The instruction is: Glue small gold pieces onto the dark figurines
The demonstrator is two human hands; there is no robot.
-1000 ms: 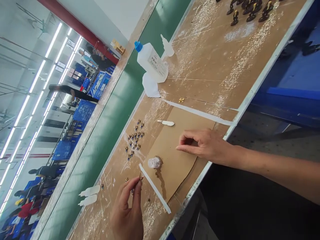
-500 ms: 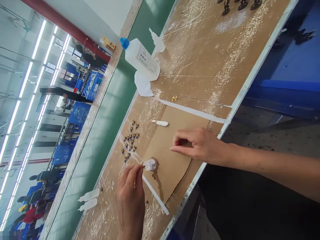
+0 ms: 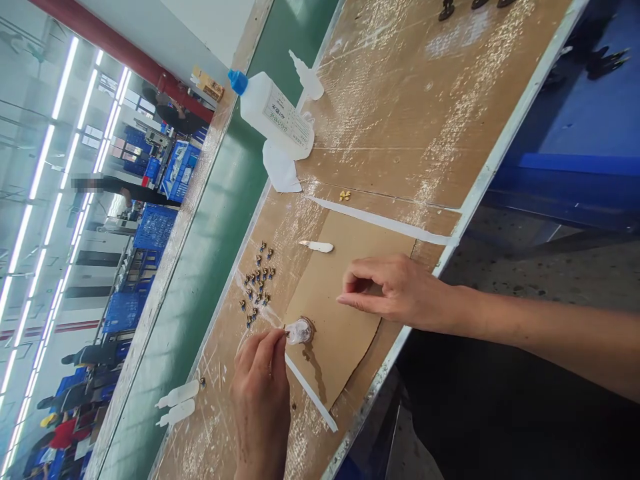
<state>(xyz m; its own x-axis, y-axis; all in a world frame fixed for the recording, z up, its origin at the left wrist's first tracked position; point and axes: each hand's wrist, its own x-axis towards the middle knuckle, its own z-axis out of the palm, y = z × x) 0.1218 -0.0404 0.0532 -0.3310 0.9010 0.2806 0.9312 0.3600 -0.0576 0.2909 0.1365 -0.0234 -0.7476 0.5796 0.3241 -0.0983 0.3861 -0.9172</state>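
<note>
In the head view, pinched narrowly between thumb and fingertips of the left hand [image 3: 261, 393]: a tiny dark-gold piece [image 3: 287, 333], mostly hidden by the fingers, right at the top end of a small translucent jar [image 3: 301, 331]. Impossible to tell from here: true contact with the jar or mere overlap in line of sight. Under the upright jar, a brown cardboard sheet [image 3: 345, 340], edged by white tape strips [image 3: 385, 222]; leading away from the jar, a dark streak [image 3: 316, 373], stain or shadow. Over the same sheet, well apart from the jar, the right hand [image 3: 385, 293]: loosely curled, thumb and forefinger close together, nothing visible in the grip, no telling about anything tucked inside.

Just beyond the sheet, a cluster of tiny blue-and-gold figurines [image 3: 259, 274]; farther along, a white-handled pointed tool [image 3: 319, 247], yellow bits [image 3: 345, 196] and a blue-capped 401 glue bottle [image 3: 277, 119].

For good handling, as a judgement: keep the left pinch light, with as little of the piece covered as possible. Hold square to the jar's top, fingertips clear of the rim, and avoid leaning on the jar, probably light and easy to tip. Perhaps brace the left wrist, and steady the jar's base with the right hand.
</note>
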